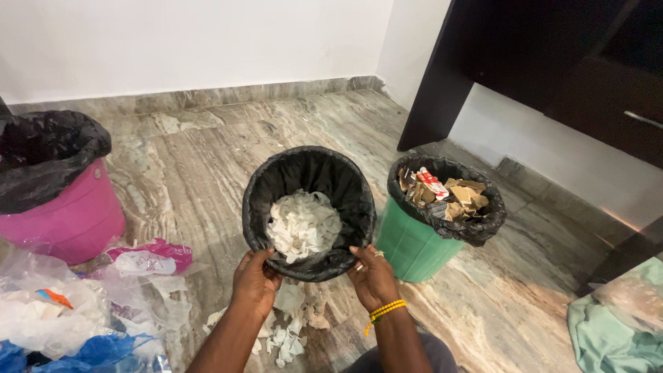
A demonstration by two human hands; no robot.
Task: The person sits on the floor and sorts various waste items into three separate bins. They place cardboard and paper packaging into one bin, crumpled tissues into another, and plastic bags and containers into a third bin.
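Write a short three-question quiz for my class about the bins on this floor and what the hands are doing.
1. True or false: both hands grip the rim of the black-lined round bin of white paper scraps.
2. Which bin holds cardboard pieces: A pink, B green, C black-lined?
3. What lies on the floor under the wrists?

Key:
1. True: left hand and right hand hold its near rim.
2. B, the green plastic bin.
3. White paper scraps.

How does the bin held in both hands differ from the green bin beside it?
The held bin is tipped toward the camera, gripped at its rim by the left hand and right hand; the green bin stands upright on the floor, untouched. The held bin contains white paper scraps; the green bin contains brown cardboard pieces and small cartons. Both have black plastic liners.
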